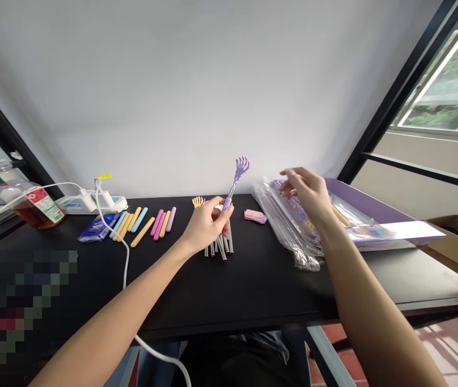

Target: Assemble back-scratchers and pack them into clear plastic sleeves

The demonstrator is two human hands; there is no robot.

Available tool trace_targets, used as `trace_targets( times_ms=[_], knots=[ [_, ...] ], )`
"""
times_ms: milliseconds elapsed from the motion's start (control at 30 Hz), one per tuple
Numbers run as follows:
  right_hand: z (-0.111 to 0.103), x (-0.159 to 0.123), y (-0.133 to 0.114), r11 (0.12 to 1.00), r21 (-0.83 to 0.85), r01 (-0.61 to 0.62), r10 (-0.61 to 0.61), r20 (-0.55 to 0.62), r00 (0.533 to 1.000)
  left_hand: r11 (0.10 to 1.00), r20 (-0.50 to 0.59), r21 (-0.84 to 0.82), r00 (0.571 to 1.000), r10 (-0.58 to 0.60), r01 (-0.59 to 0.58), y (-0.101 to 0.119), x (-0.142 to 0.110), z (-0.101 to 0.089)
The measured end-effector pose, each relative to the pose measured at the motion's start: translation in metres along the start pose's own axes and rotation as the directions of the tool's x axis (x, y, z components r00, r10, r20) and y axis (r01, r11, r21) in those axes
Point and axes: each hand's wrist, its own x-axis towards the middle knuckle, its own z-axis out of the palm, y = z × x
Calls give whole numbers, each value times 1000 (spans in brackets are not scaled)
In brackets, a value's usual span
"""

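Note:
My left hand (205, 223) is closed around the purple handle of a back scratcher (241, 167). Its claw-shaped purple head points up, and a short metal shaft shows between head and handle. Below and behind that hand lie several metal rods (223, 248), partly hidden, with a yellow claw head (198, 201) beside them. Over the clear plastic bags (279, 220) hovers my right hand (309, 193), fingers loosely bent and apart, with nothing visible in them. A small stack of pink printed cards or labels (255, 216) sits between the two hands.
Several yellow, blue, pink and purple handles (142, 231) lie at the left on the black table (245, 295), near a blue packet (99, 227). A power strip (71, 204) with a trailing white cable and a bottle (31, 199) stand behind. A purple box (358, 201) is at right.

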Motion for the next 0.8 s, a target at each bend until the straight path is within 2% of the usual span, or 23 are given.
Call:
trace_targets(
  times_ms=[33, 67, 100, 167, 267, 467, 667, 733, 800],
  knots=[
    [-8, 2, 7, 966, -259, 21, -23, -5, 1000, 994, 28, -94, 999, -43, 46, 1, 0, 3],
    [-14, 4, 14, 886, -464, 25, -19, 18, 1000, 984, 55, -158, 996, -75, 82, 1, 0, 6],
    [-19, 5, 22, 797, -603, 20, 12, 50, 999, 975, 78, -197, 993, -92, 106, 1, -1, 9],
    [-23, 6, 34, 683, -730, 2, 97, 94, 991, 967, 104, -226, 990, -97, 118, 0, -1, 13],
    [-22, 6, 44, 643, -765, -18, 158, 109, 981, 973, 132, -209, 989, -71, 98, 0, -3, 17],
    [-21, 6, 44, 626, -780, -21, 134, 81, 988, 981, 152, -172, 986, -67, 93, 3, -5, 19],
    [-21, 5, 44, 594, -805, 4, 136, 106, 985, 982, 159, -178, 987, -33, 62, 5, -8, 18],
    [-21, 4, 37, 592, -805, -26, 122, 58, 991, 981, 151, -187, 988, -31, 59, 5, -8, 18],
    [-20, 3, 28, 623, -779, -63, 58, -34, 998, 973, 135, -219, 990, -48, 77, 5, -7, 18]
  ],
)
